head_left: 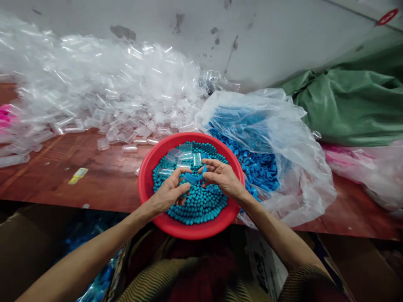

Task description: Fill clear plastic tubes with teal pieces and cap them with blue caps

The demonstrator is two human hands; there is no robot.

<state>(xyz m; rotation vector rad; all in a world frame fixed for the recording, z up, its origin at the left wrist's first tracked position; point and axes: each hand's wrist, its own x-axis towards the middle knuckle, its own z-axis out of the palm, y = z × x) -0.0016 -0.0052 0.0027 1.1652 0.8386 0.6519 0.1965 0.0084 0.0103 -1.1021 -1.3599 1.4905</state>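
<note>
A red plastic basin [147, 176] at the table's front edge holds several small teal caps [201, 205] and a few clear tubes [185, 157] at its far side. Both hands meet over the middle of the basin. My left hand [168, 193] is curled, its fingers pinched on a blue-capped clear tube [192, 178]. My right hand [222, 176] pinches the other end of the same piece, with its other fingers partly spread.
A large heap of clear tubes [103, 92] covers the table's back left. A clear bag of blue caps [258, 163] lies right of the basin, with a green sack [346, 105] and pink bag [371, 167] beyond. A cardboard box [28, 247] sits below left.
</note>
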